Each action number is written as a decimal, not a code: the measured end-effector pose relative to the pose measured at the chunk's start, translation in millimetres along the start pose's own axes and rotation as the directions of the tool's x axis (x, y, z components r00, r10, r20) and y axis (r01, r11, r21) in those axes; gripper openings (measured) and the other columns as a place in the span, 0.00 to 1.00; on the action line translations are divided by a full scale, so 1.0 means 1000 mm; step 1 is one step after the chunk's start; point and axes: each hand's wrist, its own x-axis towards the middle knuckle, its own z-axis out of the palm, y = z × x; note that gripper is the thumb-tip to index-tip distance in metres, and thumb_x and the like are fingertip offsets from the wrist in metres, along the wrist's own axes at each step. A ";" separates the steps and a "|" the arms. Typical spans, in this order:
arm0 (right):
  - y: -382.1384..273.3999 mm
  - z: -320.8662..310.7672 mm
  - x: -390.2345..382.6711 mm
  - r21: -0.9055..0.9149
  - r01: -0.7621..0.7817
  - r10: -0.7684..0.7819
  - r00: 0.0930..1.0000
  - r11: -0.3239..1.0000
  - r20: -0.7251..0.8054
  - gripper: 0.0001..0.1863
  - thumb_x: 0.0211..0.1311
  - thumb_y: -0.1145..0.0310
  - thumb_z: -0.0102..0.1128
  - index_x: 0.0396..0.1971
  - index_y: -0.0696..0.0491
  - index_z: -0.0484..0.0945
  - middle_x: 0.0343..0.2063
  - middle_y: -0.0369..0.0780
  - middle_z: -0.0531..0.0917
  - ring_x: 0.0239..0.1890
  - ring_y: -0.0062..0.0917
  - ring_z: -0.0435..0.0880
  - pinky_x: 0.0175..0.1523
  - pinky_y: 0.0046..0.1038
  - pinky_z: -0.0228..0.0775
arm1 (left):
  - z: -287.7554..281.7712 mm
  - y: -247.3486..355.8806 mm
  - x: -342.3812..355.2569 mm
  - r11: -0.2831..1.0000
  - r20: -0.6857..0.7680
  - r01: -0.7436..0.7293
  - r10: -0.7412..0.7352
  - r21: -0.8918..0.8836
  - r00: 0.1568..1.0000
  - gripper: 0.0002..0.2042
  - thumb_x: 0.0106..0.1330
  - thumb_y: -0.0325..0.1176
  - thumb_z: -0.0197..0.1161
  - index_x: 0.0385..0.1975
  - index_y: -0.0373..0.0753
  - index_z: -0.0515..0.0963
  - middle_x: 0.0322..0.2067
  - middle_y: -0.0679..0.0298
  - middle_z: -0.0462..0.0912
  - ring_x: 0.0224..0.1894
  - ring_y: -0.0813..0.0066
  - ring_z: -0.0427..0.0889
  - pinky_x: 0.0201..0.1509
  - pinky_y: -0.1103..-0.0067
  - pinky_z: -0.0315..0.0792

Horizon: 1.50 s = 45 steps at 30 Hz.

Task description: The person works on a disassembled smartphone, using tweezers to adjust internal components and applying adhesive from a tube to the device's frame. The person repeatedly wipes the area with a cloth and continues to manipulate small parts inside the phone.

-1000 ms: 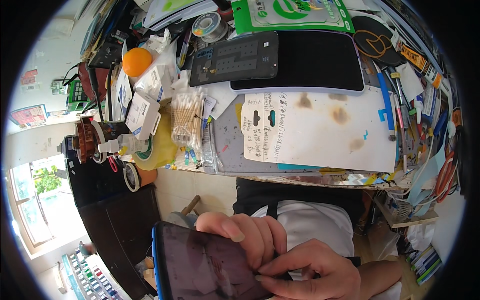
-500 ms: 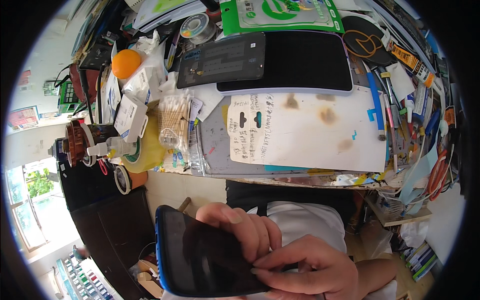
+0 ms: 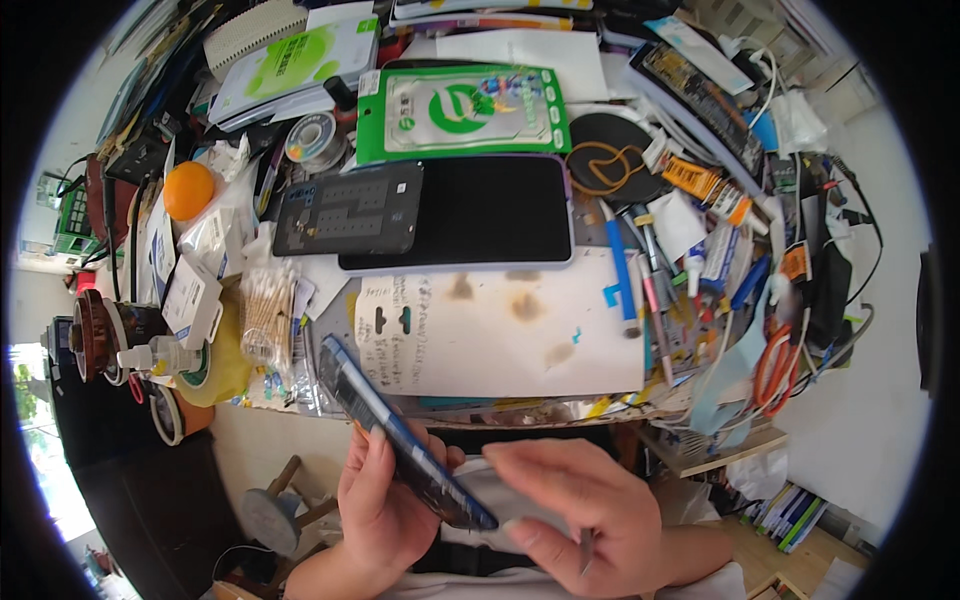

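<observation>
Over the table's near edge, my left hand (image 3: pixel 385 490) grips a dark smartphone (image 3: pixel 405 440) with a blue frame. The phone is tilted and turned nearly edge-on, its upper end reaching over the tabletop. To its right is my right hand (image 3: pixel 590 505), thumb and fingers apart, not touching the phone. A thin grey sliver (image 3: pixel 587 550) shows by the right palm; I cannot make out what it is. On the table, a dark phone back panel (image 3: pixel 347 208) overlaps a larger black screen (image 3: pixel 500 215) with a pale lilac edge.
A stained white card sheet (image 3: pixel 520 340) covers the table's front middle. Cotton swabs (image 3: pixel 268 320) in a bag, an orange (image 3: pixel 188 191) and a solder spool (image 3: pixel 312 140) stand left. A green-edged pouch (image 3: pixel 465 112) lies behind. Pens, orange-handled scissors (image 3: pixel 775 370) and cables crowd the right.
The phone has swung up from lying face-up to nearly edge-on. My right hand has let go of its lower edge and its fingers have spread. The view has shifted, showing more of the table.
</observation>
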 end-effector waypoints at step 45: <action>0.024 -0.081 0.063 -0.555 0.008 0.123 0.972 0.832 0.198 0.24 0.62 0.69 0.72 0.56 0.62 0.79 0.52 0.56 0.83 0.40 0.36 0.87 0.41 0.27 0.79 | 0.012 0.042 0.062 -0.524 0.860 -0.725 0.028 0.447 0.510 0.18 0.70 0.49 0.66 0.55 0.50 0.85 0.55 0.56 0.84 0.55 0.60 0.83 0.60 0.62 0.75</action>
